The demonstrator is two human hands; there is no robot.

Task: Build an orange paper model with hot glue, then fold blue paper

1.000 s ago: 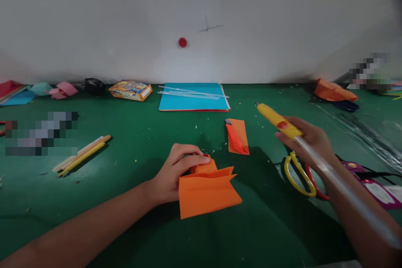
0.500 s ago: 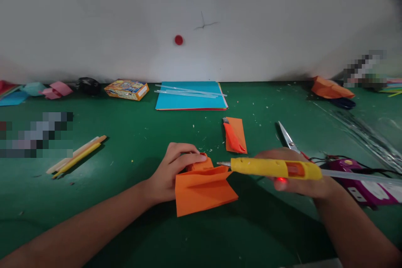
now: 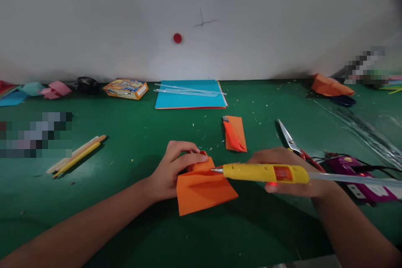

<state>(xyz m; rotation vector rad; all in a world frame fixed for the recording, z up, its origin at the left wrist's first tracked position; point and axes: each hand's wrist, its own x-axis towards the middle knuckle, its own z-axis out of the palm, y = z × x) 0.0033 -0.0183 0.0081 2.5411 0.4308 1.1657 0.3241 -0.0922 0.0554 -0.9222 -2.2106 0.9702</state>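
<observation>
My left hand (image 3: 176, 167) is closed on a folded orange paper piece (image 3: 205, 197), its fingers over the rolled or boxed upper part and its thumb side hidden. A flap of that paper spreads toward me. In my right hand (image 3: 282, 155) is a yellow hot glue gun (image 3: 251, 172), lying sideways with a clear glue stick (image 3: 342, 178) out of its back. Its metal nozzle (image 3: 216, 170) points left and lies at the fold between the paper's upper part and the flap. A red light glows beneath the gun.
Beyond my hands lie an orange-red cutter (image 3: 232, 134) on an orange paper strip (image 3: 241, 127), and scissors (image 3: 287, 136). A purple power strip (image 3: 348, 167) with cables sits right. Blue paper sheets (image 3: 188, 101) with glue sticks, a small printed box (image 3: 126, 89) and coloured sticks (image 3: 78, 155) lie farther off.
My right hand has brought the glue gun left and slightly down, so its nozzle is now deeper over the paper fold. My left hand stays almost still, holding the paper.
</observation>
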